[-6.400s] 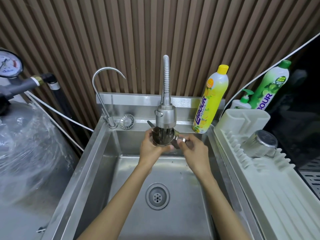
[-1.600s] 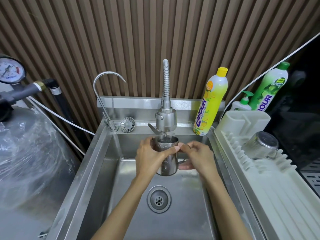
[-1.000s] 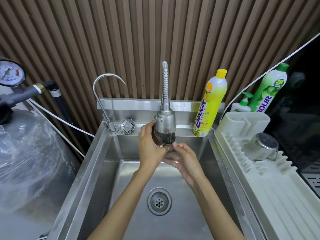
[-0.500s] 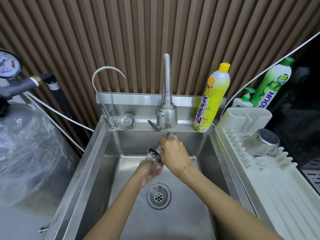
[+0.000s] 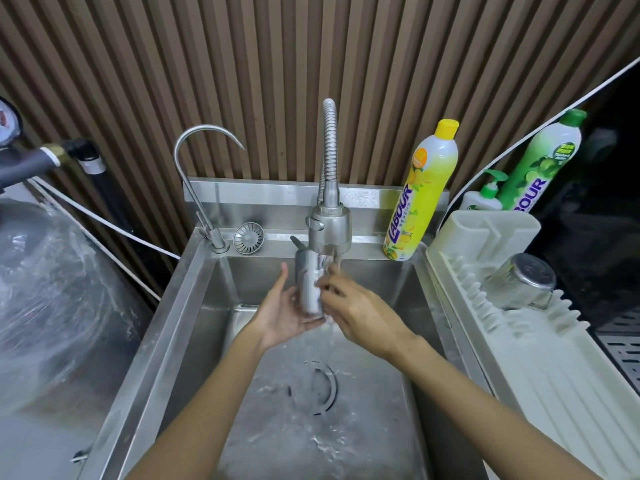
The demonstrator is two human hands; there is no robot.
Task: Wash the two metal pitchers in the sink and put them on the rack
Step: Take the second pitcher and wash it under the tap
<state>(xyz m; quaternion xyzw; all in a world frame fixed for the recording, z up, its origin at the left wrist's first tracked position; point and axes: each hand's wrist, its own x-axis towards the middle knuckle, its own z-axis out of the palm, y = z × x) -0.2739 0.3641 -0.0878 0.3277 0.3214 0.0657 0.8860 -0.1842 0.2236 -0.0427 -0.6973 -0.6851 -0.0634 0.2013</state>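
Note:
A small metal pitcher [image 5: 309, 285] stands upright under the running spray faucet [image 5: 329, 228], over the steel sink [image 5: 194, 306]. My left hand [image 5: 284, 315] cups its base and left side from below, fingers spread. My right hand [image 5: 360, 311] touches its right side with the fingertips in the water stream. The second metal pitcher [image 5: 519, 285] lies tipped on the white drying rack [image 5: 540, 358] at the right, bottom towards me. Water runs over the sink floor and partly hides the drain [image 5: 323, 389].
A thin gooseneck tap [image 5: 204, 168] and a round strainer [image 5: 248, 238] sit at the sink's back left. A yellow dish soap bottle [image 5: 420, 195], a green one [image 5: 543, 164] and a pump bottle [image 5: 485, 195] stand at the back right. Plastic-wrapped bulk [image 5: 52, 299] lies left.
The pitcher went from tilted low in the sink to upright under the stream. My left hand came up under its base; my right hand shifted to its right side. More water covers the sink floor.

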